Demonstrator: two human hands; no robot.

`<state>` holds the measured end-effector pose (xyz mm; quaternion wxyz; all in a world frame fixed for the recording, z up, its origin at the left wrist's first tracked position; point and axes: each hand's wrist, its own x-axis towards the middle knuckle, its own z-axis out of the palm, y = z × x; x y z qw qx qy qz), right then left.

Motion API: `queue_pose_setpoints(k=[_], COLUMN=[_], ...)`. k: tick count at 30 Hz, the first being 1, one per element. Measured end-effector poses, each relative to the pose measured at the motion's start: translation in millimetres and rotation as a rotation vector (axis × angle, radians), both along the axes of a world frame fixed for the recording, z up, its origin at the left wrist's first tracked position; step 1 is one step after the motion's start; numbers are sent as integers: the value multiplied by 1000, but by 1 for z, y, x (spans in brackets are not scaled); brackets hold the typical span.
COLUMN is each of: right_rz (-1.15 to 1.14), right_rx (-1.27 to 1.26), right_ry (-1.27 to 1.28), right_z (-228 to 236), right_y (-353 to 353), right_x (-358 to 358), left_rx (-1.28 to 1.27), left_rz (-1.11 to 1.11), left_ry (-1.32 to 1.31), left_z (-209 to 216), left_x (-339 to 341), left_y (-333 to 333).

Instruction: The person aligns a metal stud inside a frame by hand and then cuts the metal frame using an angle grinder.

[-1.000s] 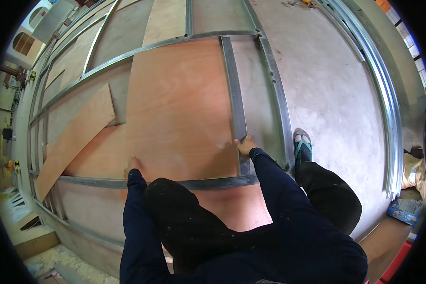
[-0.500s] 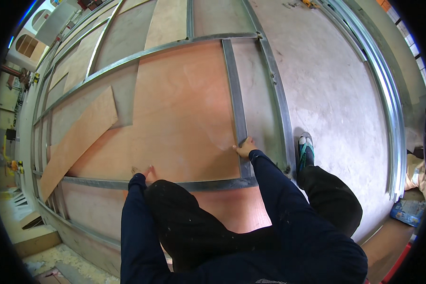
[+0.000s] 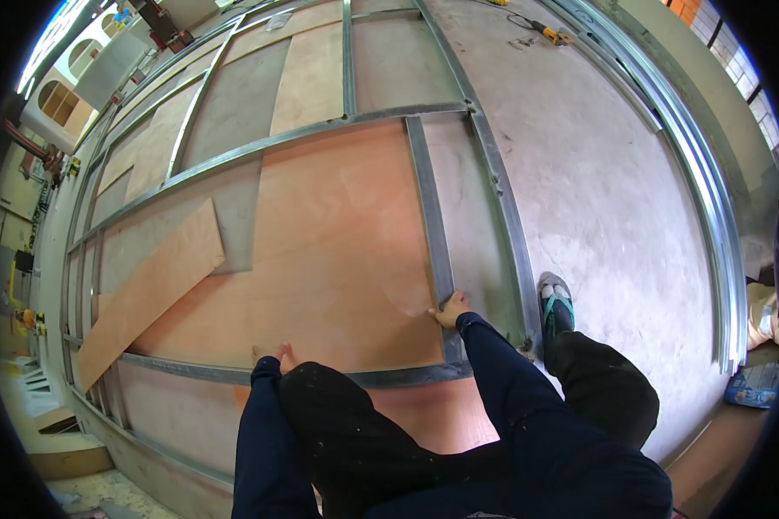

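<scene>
The right hand (image 3: 450, 310) lies across a straight grey metal bar (image 3: 428, 208), fingers bent toward the right edge of a large, thin, reddish-tan plywood sheet (image 3: 346, 242) — whether it clasps or only presses, I cannot tell. The left hand (image 3: 277, 353) is at the sheet's near edge, partly hidden by the sleeve and knee; its hold cannot be told either. The sheet lies within a grey metal frame (image 3: 504, 203) — a long tan plywood strip (image 3: 151, 298) slants over its left part. Right of the frame stands a green-strapped sandal (image 3: 556, 303).
</scene>
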<state>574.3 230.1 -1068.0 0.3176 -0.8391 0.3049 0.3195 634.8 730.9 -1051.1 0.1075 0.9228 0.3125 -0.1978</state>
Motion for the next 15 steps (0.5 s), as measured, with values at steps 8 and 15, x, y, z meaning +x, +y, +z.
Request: queue_pose_setpoints(k=[8, 15], right_rz=[63, 84], right_rx=[28, 20], right_ry=[26, 4], right_z=[-1, -8], right_y=[-3, 4], right_x=[-1, 2], left_rx=[11, 114], left_rz=[17, 30], left_ry=[32, 46], left_z=[-1, 1], left_x=[0, -6], left_y=[-7, -6])
